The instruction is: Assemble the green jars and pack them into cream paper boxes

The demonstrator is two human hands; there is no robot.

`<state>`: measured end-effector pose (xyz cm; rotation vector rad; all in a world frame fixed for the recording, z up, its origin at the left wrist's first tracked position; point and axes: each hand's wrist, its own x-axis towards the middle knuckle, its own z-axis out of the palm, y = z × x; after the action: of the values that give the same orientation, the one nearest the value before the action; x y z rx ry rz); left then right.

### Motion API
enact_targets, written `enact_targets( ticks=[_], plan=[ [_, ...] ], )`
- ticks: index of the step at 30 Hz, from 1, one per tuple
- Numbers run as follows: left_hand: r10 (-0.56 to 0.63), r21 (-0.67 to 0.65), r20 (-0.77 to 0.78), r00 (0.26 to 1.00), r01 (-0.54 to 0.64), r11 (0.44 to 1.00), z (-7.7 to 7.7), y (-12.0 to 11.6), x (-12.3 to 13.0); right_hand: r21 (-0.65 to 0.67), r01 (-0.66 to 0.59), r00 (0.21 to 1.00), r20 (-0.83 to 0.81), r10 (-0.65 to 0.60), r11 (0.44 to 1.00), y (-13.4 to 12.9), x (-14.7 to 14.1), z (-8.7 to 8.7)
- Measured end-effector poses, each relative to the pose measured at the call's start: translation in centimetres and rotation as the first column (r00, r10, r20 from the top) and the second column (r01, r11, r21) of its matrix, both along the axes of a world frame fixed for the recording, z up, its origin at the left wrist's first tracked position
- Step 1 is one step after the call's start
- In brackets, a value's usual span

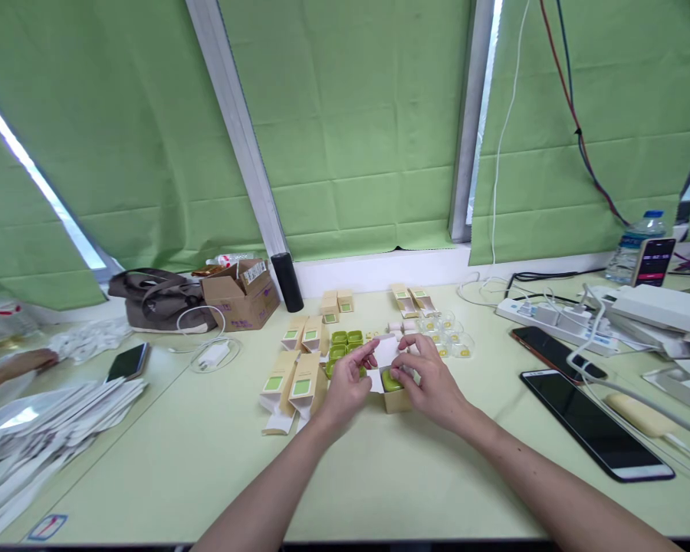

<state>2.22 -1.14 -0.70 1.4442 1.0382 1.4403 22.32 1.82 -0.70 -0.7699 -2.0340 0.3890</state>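
A small tan box (398, 402) stands open on the table, its white flaps raised. Inside its mouth sits a green case (389, 381), and the fingers of my right hand (428, 378) are closed on it. My left hand (349, 383) is at the box's left side, index finger stretched out by the white flap (386, 350) and thumb apart from it. Just behind my left hand are several green cases (339, 338). Tan boxes with green labels (279, 382) lie to the left. Clear round packs with yellow centres (463, 345) lie behind my right hand.
Phones (598, 422), cables and a power strip (552, 318) lie at the right. A black cylinder (287, 282), a cardboard box (241, 295) and a bag (161, 300) stand at the back left. Another person's hand (31, 360) rests near white strips (51, 429) at far left.
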Motion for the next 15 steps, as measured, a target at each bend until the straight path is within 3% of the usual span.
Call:
enact_targets(
  ticks=[7, 15],
  plan=[
    [-0.006, 0.019, -0.025, 1.0, 0.006, 1.0, 0.0, 0.0, -0.08, -0.138, 0.031, 1.0, 0.002, -0.031, 0.99, 0.45, -0.18, -0.55],
    [-0.007, 0.023, -0.04, 0.999, 0.008, 1.0, 0.06, -0.06, -0.09, -0.148, 0.046, 0.999, -0.007, -0.048, 0.988, 0.7, -0.28, -0.66]
  ],
)
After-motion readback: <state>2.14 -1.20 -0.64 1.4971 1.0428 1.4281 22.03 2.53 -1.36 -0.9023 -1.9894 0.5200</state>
